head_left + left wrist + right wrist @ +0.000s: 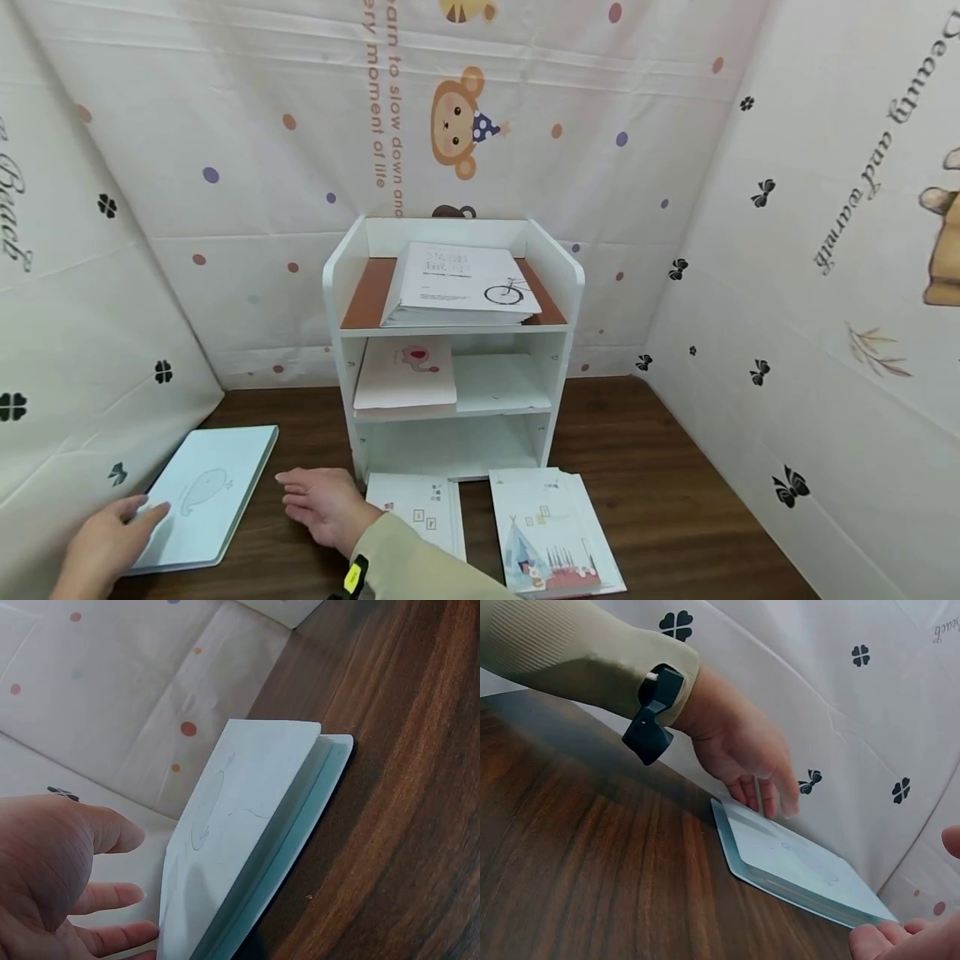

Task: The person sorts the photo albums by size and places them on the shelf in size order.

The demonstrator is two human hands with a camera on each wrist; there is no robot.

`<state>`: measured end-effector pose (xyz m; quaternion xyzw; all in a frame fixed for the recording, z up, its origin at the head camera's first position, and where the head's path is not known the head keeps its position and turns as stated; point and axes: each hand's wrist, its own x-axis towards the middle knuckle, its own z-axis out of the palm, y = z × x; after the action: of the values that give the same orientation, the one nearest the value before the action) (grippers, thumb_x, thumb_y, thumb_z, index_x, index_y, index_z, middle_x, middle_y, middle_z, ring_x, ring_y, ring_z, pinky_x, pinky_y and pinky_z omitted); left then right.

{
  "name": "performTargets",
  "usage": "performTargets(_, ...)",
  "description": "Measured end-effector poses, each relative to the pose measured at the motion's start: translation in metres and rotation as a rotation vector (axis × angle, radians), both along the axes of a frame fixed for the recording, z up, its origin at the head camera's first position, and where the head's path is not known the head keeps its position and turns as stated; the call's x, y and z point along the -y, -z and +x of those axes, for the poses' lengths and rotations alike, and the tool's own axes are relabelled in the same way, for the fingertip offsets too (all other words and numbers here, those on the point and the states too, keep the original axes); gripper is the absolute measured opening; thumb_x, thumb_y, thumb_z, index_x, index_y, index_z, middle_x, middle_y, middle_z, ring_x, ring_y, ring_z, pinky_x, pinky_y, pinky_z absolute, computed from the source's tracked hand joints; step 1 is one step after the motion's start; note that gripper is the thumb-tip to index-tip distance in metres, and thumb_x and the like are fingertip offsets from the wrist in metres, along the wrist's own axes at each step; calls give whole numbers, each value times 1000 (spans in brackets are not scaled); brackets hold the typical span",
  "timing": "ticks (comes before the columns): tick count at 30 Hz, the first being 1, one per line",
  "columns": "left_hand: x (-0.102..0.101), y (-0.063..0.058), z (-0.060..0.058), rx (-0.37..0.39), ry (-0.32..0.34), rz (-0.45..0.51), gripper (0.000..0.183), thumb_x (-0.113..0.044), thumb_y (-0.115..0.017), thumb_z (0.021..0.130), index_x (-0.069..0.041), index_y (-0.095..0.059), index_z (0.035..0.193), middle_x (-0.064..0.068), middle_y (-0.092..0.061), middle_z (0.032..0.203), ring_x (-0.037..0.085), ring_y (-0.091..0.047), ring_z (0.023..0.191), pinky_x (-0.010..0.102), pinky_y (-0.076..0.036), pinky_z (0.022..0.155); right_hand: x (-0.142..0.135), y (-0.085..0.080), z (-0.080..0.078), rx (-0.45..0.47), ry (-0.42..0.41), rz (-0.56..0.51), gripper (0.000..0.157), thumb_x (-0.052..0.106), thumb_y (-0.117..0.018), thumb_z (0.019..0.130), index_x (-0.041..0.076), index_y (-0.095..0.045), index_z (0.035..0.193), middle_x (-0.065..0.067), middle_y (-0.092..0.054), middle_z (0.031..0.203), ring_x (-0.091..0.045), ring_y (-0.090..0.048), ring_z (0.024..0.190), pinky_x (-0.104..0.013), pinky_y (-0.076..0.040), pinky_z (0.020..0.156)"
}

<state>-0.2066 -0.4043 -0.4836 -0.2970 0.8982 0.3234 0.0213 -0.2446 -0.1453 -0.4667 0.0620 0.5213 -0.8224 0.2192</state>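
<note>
A pale blue notebook (197, 492) with a whale drawing lies flat on the dark wooden table at the left, beside the wall cloth. My left hand (108, 542) is at its left edge, thumb over the cover; in the left wrist view the fingers (116, 937) are loosely spread and reach that edge. Whether they press on it I cannot tell. Between the notebook and the white shelf (452, 415), my right hand (322, 504) hovers with extended fingers, apart from the notebook and holding nothing. In the right wrist view only part of the right hand (911, 941) shows.
A stack of white booklets (465, 283) sits on the shelf's top level. On the middle level lies a pink-white elephant booklet (405, 375). Two piles of white booklets, left (423, 504) and right (551, 533), lie before the shelf. Printed cloth walls (247, 200) enclose the table.
</note>
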Motion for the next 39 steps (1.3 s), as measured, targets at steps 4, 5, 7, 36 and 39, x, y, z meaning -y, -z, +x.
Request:
performTargets(4,3,2,-2,-5,41,-7,84,-52,-52,90,15,-31,135,41,-25,137,53,-31,121,62,-37,93,8,3,4,34,4,22,38,8,-74,77,-6,-58,108,-19,-66,105,-34,-60,104,-51,-48,94)
performTargets(5,2,2,-2,-3,42,-12,83,-51,-54,89,15,-31,135,41,-25,137,54,-31,121,63,-36,94,11,2,5,41,8,27,38,8,-74,76,-6,-58,108,-19,-66,104,-34,-60,103,-52,-47,94)
performTargets(7,2,2,-2,-7,48,-12,84,-51,-54,89,16,-30,135,42,-24,137,54,-30,122,63,-35,95,16,1,7,55,19,41,39,7,-74,75,-5,-57,108,-18,-66,102,-34,-60,102,-52,-47,94)
performTargets(36,-5,-3,-6,27,-11,-9,89,-44,-56,89,19,-17,138,42,-22,132,54,-27,122,62,-32,100,53,8,2,109,44,-13,57,9,-70,78,-23,-43,117,-44,-50,109,-58,-48,108,-64,-36,99)
performTargets(39,-6,-5,-6,22,-4,6,88,-44,-55,90,19,-16,138,42,-22,132,55,-27,122,62,-32,100,56,9,2,116,39,-32,56,10,-70,79,-25,-44,113,-47,-47,110,-61,-44,109,-65,-33,100)
